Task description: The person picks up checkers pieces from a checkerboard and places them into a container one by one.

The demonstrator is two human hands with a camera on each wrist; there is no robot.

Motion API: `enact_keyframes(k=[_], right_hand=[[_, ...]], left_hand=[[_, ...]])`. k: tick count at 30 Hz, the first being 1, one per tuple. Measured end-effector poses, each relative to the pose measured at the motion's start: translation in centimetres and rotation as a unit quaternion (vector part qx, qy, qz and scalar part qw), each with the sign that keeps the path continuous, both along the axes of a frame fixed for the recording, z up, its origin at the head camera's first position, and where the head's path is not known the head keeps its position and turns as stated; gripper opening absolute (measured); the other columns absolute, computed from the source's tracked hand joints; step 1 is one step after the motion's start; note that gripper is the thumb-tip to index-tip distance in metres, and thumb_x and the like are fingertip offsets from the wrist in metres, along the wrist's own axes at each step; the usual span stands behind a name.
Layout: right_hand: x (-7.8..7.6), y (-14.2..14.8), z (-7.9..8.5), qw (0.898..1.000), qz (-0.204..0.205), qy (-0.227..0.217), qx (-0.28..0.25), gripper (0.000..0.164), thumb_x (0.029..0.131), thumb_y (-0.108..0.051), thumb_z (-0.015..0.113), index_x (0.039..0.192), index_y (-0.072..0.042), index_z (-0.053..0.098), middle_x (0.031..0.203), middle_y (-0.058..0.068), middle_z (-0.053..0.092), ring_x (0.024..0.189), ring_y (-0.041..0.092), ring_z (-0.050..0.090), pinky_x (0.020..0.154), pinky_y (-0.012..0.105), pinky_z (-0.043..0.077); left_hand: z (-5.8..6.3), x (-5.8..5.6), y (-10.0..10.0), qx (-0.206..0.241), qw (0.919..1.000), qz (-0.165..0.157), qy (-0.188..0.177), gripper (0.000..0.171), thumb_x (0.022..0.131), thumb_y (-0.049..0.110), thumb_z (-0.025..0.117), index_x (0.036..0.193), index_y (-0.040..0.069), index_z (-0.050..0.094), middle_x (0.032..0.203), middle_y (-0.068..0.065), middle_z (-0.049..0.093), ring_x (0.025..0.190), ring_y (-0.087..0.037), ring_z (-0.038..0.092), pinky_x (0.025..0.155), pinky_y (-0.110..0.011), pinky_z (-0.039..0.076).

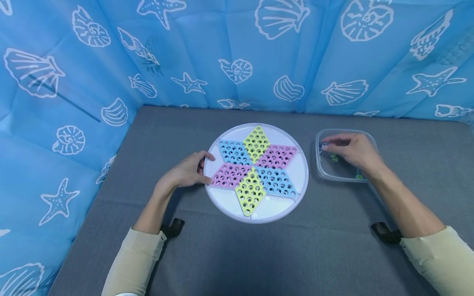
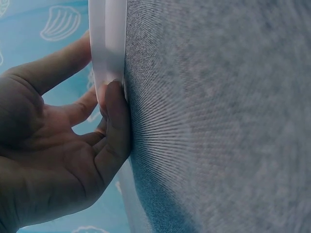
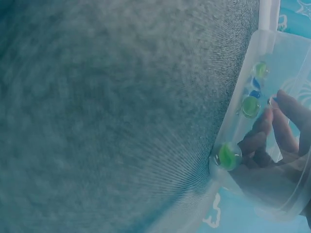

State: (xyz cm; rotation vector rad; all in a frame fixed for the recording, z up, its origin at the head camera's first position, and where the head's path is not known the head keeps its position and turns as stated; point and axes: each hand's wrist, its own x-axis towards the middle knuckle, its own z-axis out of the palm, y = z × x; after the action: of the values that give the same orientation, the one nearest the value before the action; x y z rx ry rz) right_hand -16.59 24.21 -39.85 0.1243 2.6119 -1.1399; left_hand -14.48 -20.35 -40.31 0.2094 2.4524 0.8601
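A round white Chinese checkers board [image 1: 222, 201] lies on the table, its six-pointed star of holes coloured yellow, blue and pink. At its left rim, my left hand [image 1: 189, 169] grips the edge with thumb and fingers; the left wrist view shows those fingers against the white rim [image 2: 108, 43]. To the right stands a clear plastic container [image 1: 335, 178]. Over it, my right hand [image 1: 355, 150] pinches a small marble [image 1: 324, 144] with a blue tint between thumb and fingertips. Green marbles [image 3: 250, 107] and blue ones [image 3: 255, 93] lie in the container, seen through its wall.
A grey cloth [image 1: 237, 255] covers the table under board and container. Blue curtains [image 1: 207, 49] with white shell prints hang behind and to the left. Dark wrist straps [image 1: 386, 233] show by both sleeves.
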Motion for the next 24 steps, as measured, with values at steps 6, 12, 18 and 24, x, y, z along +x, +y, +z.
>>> enact_keyframes(k=[6, 12, 18, 24], right_hand=[[-0.16, 0.01, -0.02, 0.999, 0.008, -0.021, 0.032, 0.046, 0.091, -0.033, 0.071, 0.129, -0.006, 0.063, 0.107, 0.015, 0.06, 0.088, 0.029, 0.052, 0.07, 0.038, 0.039], [-0.56, 0.16, -0.14, 0.997, 0.021, -0.044, 0.055, 0.045, 0.089, -0.03, 0.073, 0.126, -0.005, 0.064, 0.097, 0.012, 0.062, 0.082, 0.026, 0.054, 0.066, 0.036, 0.041], [-0.66, 0.29, -0.1, 0.996, 0.027, -0.063, 0.058, 0.047, 0.087, -0.03, 0.075, 0.125, -0.004, 0.065, 0.089, 0.008, 0.061, 0.075, 0.025, 0.053, 0.063, 0.036, 0.039], [-0.31, 0.35, 0.53, 0.997, 0.031, -0.042, 0.06, 0.045, 0.09, -0.031, 0.072, 0.125, -0.004, 0.065, 0.092, 0.01, 0.064, 0.076, 0.025, 0.053, 0.061, 0.034, 0.04]], left_hand=[[-0.03, 0.0, -0.01, -0.003, 1.0, -0.002, -0.002, 0.063, 0.083, 0.016, 0.081, 0.137, 0.011, 0.048, 0.105, -0.011, 0.044, 0.087, -0.022, 0.046, 0.075, -0.033, 0.038], [-0.04, -0.06, -0.05, 0.002, 1.0, -0.004, -0.003, 0.063, 0.083, 0.016, 0.081, 0.136, 0.01, 0.048, 0.105, -0.011, 0.045, 0.088, -0.023, 0.046, 0.075, -0.033, 0.039], [0.09, 0.06, 0.1, 0.0, 1.0, -0.004, 0.002, 0.061, 0.084, 0.015, 0.08, 0.135, 0.01, 0.048, 0.105, -0.012, 0.045, 0.087, -0.023, 0.046, 0.074, -0.033, 0.039], [0.2, 0.16, 0.24, -0.01, 1.0, -0.002, 0.001, 0.059, 0.084, 0.013, 0.079, 0.135, 0.01, 0.048, 0.106, -0.012, 0.045, 0.088, -0.023, 0.047, 0.074, -0.033, 0.039]])
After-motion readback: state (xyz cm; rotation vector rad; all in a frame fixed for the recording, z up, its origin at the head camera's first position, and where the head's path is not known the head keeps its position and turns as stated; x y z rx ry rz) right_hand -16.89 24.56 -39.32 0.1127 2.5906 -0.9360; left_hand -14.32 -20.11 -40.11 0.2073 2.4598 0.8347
